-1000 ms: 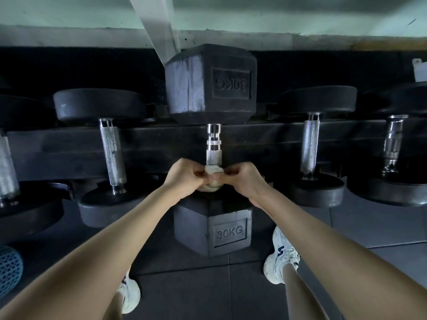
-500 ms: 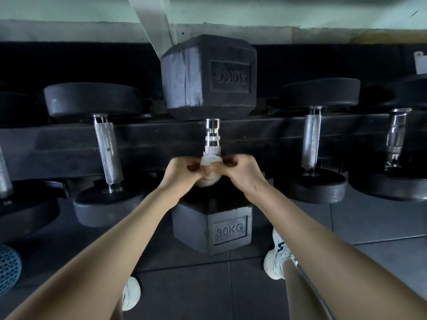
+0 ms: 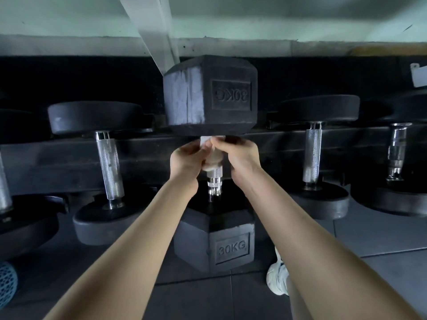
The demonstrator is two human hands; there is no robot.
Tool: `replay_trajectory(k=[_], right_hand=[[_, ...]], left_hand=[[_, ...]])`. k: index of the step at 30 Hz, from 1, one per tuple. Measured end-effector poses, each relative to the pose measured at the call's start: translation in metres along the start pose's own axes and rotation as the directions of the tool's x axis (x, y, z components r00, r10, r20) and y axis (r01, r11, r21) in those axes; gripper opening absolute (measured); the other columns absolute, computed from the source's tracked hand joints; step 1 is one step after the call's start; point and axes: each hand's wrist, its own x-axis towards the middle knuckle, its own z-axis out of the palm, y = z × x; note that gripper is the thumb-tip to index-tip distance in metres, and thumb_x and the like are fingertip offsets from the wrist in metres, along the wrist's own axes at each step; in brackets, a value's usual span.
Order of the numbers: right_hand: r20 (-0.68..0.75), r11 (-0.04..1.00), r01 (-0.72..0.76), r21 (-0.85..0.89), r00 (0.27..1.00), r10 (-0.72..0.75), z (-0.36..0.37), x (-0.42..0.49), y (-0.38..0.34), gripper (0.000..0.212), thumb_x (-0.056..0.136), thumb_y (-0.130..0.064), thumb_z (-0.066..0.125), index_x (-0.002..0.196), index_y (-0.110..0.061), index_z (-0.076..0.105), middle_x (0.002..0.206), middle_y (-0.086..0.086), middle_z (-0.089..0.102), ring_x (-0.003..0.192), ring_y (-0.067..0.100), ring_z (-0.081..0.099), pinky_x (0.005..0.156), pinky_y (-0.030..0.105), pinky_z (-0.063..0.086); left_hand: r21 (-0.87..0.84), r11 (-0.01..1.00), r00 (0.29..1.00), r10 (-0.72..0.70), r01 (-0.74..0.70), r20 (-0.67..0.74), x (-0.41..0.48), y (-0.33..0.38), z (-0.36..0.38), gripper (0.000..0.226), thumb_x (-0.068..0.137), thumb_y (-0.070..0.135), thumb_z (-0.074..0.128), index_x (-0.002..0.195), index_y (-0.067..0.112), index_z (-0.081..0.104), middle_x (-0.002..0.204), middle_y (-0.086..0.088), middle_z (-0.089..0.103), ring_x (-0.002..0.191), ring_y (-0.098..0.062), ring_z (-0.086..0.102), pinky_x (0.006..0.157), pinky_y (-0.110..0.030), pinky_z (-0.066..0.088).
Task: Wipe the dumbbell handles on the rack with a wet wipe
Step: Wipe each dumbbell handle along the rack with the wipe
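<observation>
The left hand and right hand wrap the wipe round the handle of the dumbbell on the rack, by its far head. Each grip seemingly pinches the wipe. It is limp and will likely drag on knurled steel.

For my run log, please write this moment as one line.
stage: wiping 30KG handle | wipe: wrapped round handle, near far head | left hand: grips wipe | right hand: grips wipe

both hands wiping the 30kg dumbbell handle

left hand and right hand grip a wet wipe wrapped round the handle, just under the far head.
</observation>
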Motion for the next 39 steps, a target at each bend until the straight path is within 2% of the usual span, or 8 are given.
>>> replay_trajectory(k=[5,8,12,20,25,28,33,39], right_hand=[[0.073,0.994,-0.030,0.106,0.997,0.023,-0.004,-0.001,0.015,0.016,0.079,-0.010,0.073,0.090,0.001,0.072,0.082,0.014,0.072,0.072,0.024,0.070,0.061,0.030,0.055],[0.064,0.999,-0.018,0.050,0.998,0.014,-0.008,-0.006,0.020,0.021,0.078,-0.011,0.075,0.096,-0.001,0.072,0.089,0.011,0.074,0.081,0.020,0.072,0.069,0.025,0.056],[-0.007,0.992,0.015,-0.125,1.000,-0.016,-0.008,-0.012,0.015,0.022,0.075,-0.013,0.078,0.094,-0.005,0.070,0.086,0.007,0.074,0.080,0.019,0.072,0.075,0.030,0.058],[-0.190,0.942,0.104,-0.318,0.967,-0.171,-0.037,-0.039,0.010,0.011,0.076,-0.009,0.076,0.083,-0.014,0.071,0.075,0.004,0.071,0.071,0.016,0.068,0.068,0.035,0.058],[-0.293,0.757,0.277,-0.591,0.801,-0.521,-0.057,-0.072,-0.016,0.012,0.082,-0.018,0.066,0.078,-0.029,0.065,0.074,-0.010,0.067,0.072,0.007,0.062,0.069,0.028,0.050],[-0.218,0.646,0.303,-0.700,0.771,-0.598,-0.030,-0.078,-0.008,0.006,0.085,-0.019,0.062,0.085,-0.020,0.068,0.084,-0.005,0.069,0.079,0.014,0.062,0.071,0.029,0.044],[0.255,0.500,0.459,-0.734,0.869,-0.424,0.011,-0.077,0.021,0.020,0.085,-0.003,0.058,0.103,-0.002,0.067,0.103,0.010,0.068,0.099,0.024,0.060,0.074,0.019,0.039],[-0.001,0.797,0.308,-0.519,0.933,-0.361,-0.008,-0.064,0.022,0.035,0.084,0.004,0.052,0.108,-0.016,0.067,0.103,-0.004,0.066,0.092,0.009,0.061,0.075,0.010,0.047]], left_hand=[[-0.105,0.994,0.999,0.031,-0.029,0.018,0.003,-0.007,-0.001,0.022,0.083,0.022,0.070,0.103,0.014,0.068,0.097,-0.001,0.072,0.089,-0.011,0.069,0.082,-0.021,0.053],[0.121,0.991,0.998,0.067,-0.064,-0.017,-0.001,-0.005,-0.008,0.014,0.081,0.025,0.073,0.091,0.019,0.066,0.082,0.005,0.069,0.075,-0.005,0.066,0.063,-0.013,0.050],[0.392,0.912,0.993,0.110,-0.119,0.046,-0.004,0.006,-0.016,0.016,0.082,0.028,0.072,0.072,0.022,0.062,0.080,0.000,0.067,0.081,-0.017,0.067,0.079,-0.031,0.055],[0.366,0.908,0.979,0.188,-0.202,0.075,-0.020,0.002,-0.027,0.019,0.075,0.015,0.077,0.089,0.026,0.070,0.091,0.004,0.070,0.096,-0.017,0.065,0.092,-0.033,0.050],[0.350,0.914,0.971,0.234,-0.205,-0.041,-0.035,-0.002,-0.054,0.021,0.085,0.015,0.065,0.105,0.021,0.070,0.098,0.012,0.068,0.098,-0.006,0.062,0.084,-0.019,0.046],[0.334,0.913,0.962,0.268,-0.236,-0.055,-0.045,-0.002,-0.061,0.015,0.084,0.014,0.064,0.090,0.026,0.071,0.091,0.007,0.071,0.093,-0.011,0.065,0.088,-0.031,0.052],[0.318,0.917,0.968,0.250,-0.241,0.014,-0.051,-0.003,-0.053,0.016,0.081,0.013,0.062,0.069,0.021,0.070,0.080,-0.007,0.072,0.081,-0.027,0.069,0.082,-0.046,0.056],[0.260,0.955,0.989,0.130,-0.143,0.066,-0.040,-0.019,-0.033,0.024,0.078,0.014,0.075,0.102,0.012,0.068,0.098,-0.001,0.070,0.095,-0.018,0.066,0.090,-0.037,0.053]])
